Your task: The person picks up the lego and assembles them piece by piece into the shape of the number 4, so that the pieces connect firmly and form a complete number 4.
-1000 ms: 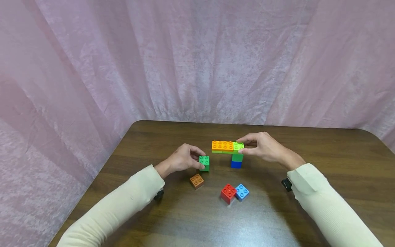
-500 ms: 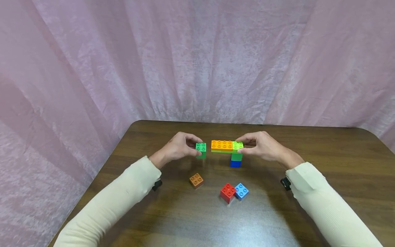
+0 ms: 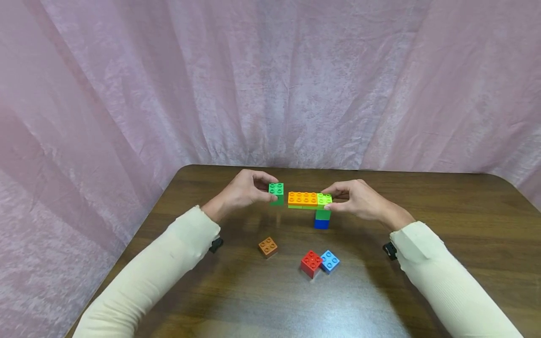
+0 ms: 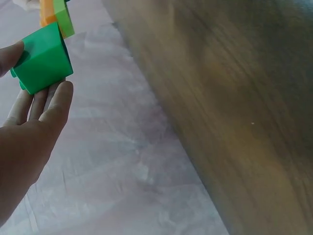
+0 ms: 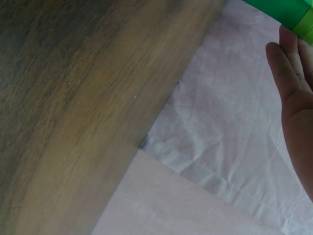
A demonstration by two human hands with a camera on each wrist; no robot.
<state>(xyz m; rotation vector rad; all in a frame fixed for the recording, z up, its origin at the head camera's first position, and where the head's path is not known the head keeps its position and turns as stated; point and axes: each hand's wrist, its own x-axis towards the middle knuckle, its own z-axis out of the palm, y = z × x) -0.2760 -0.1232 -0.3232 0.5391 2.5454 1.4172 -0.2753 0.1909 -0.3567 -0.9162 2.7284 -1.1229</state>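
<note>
My left hand (image 3: 242,191) pinches a green toy brick (image 3: 276,192) between thumb and fingers, raised off the table; the left wrist view shows the same green brick (image 4: 45,59) with its plain side and studs turned left. Just to the right is a brick assembly: an orange brick (image 3: 302,198) and a lime brick (image 3: 324,199) on a thin lime layer, with a green brick (image 3: 323,214) and a blue brick (image 3: 321,224) stacked under the right end. My right hand (image 3: 361,199) grips that lime end. A small gap separates the left brick from the orange end.
On the wooden table (image 3: 253,300) nearer me lie a brown brick (image 3: 268,247), a red brick (image 3: 311,263) and a light blue brick (image 3: 329,261), the last two touching or nearly so. A pink curtain (image 3: 270,84) hangs behind the far edge.
My left hand has lifted the green brick from near the table up and away, to about the height of the orange brick. The right hand and its assembly stay almost still.
</note>
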